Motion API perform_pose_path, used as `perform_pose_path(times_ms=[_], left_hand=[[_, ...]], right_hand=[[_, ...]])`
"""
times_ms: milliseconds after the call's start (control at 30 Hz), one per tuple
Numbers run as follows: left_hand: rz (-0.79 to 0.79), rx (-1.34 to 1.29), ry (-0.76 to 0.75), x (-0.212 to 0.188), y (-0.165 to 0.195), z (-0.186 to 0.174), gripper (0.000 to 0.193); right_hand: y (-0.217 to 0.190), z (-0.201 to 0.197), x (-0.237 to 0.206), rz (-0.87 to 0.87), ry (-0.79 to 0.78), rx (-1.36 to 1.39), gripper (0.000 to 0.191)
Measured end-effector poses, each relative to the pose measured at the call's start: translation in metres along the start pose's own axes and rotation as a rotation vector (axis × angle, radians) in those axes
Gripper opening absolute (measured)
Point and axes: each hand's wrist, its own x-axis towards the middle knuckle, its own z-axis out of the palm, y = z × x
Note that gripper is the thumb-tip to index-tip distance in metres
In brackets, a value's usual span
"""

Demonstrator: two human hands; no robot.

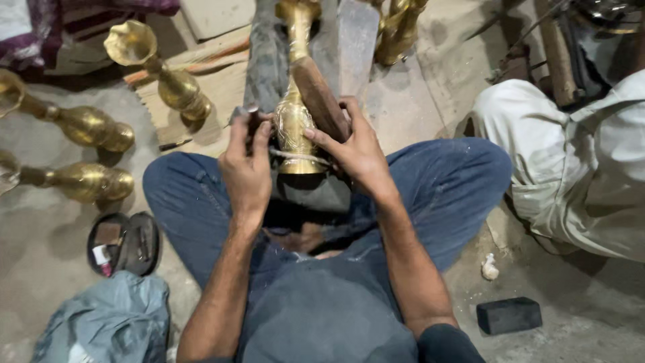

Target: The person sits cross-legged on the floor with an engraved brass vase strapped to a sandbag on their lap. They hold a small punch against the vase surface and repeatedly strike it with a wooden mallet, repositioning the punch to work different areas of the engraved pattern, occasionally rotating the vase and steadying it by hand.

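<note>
A tall engraved brass vase (293, 114) lies lengthwise in front of me, its base toward my lap and tied round with a cord (295, 156). My left hand (246, 165) is closed on a small metal chisel (244, 115) held against the vase's left side. My right hand (349, 144) grips a brown wooden mallet (318, 94) that rests on the vase's right side. I sit cross-legged in blue jeans, and the vase rests on a dark block (309, 191) between my knees.
Three more brass vases (164, 74) lie on the floor at the left. A small open tin (123, 243) and a grey cloth bag (107, 319) sit lower left. A black block (508, 314) lies lower right. Another person in pale clothes (578, 168) sits at the right.
</note>
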Motion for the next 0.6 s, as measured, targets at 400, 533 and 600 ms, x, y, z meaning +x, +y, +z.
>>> perform_pose_path(times_ms=[400, 533, 600], left_hand=[[0.029, 0.035, -0.106, -0.003, 0.008, -0.015, 0.02], [0.097, -0.156, -0.137, 0.002, 0.007, -0.024, 0.02], [0.06, -0.272, -0.151, 0.005, 0.007, -0.025, 0.017]], right_hand=[[-0.001, 0.011, -0.026, -0.169, 0.125, -0.223, 0.047], [0.005, 0.01, -0.021, 0.155, 0.064, -0.212, 0.05], [0.012, 0.008, -0.014, 0.167, 0.035, -0.148, 0.051]])
